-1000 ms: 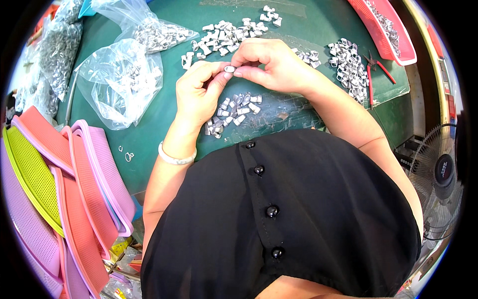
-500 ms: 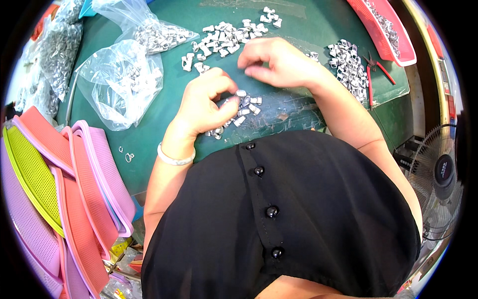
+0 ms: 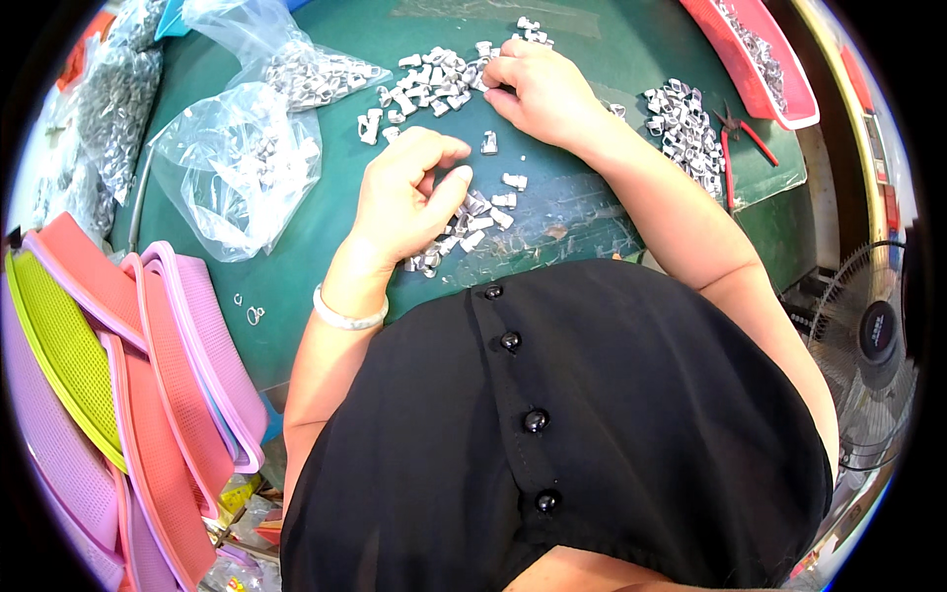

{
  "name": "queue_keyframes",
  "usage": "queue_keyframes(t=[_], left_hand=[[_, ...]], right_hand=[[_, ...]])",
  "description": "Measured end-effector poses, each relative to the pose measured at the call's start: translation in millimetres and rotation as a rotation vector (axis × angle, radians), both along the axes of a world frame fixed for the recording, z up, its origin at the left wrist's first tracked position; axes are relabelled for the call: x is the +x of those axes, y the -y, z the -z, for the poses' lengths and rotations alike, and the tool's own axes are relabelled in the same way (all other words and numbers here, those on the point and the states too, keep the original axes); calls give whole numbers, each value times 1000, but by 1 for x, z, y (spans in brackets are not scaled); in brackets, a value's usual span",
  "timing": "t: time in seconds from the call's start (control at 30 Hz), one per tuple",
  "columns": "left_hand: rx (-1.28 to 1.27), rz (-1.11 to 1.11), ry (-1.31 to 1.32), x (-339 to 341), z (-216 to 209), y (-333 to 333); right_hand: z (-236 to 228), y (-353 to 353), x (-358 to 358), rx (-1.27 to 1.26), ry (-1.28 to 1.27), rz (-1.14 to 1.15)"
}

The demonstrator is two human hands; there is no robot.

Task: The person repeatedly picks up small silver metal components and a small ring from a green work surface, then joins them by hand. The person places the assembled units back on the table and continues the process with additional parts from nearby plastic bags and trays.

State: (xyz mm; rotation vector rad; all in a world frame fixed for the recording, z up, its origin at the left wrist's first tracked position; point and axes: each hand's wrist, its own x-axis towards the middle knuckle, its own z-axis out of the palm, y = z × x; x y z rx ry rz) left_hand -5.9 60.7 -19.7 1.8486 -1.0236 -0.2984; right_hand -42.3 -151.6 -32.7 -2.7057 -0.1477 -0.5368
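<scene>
My left hand (image 3: 406, 197) is half curled over the near pile of small silver metal parts (image 3: 473, 222). Its thumb and forefinger tips stand apart with nothing between them. A single metal part (image 3: 489, 143) lies on the green tabletop just beyond those fingertips, and another lies loose nearer to me. Farther out, my right hand (image 3: 546, 96) has its fingers bent together at the right edge of the larger pile of metal parts (image 3: 434, 81). What its fingertips grip, if anything, is too small and covered to make out.
Clear plastic bags of parts (image 3: 247, 168) lie at the left. Stacked pink, purple and green plastic baskets (image 3: 182, 335) stand at near left. On the right are another parts pile (image 3: 686, 128), red-handled pliers (image 3: 758, 143), a pink basket (image 3: 804, 104) and a fan (image 3: 868, 345).
My right hand has moved away from me to the large pile. A single metal part now lies on the table between my hands. My left hand has barely moved.
</scene>
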Motion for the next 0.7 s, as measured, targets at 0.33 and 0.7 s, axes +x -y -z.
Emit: queue_keyframes(t=[0.33,0.7], left_hand=[[106,207,324,-6,1,16],[-178,-222,-430,1,13,25]], right_hand=[[-9,7,-8,615,-285,-15],[-14,-15,-11,1115,-430,-168]])
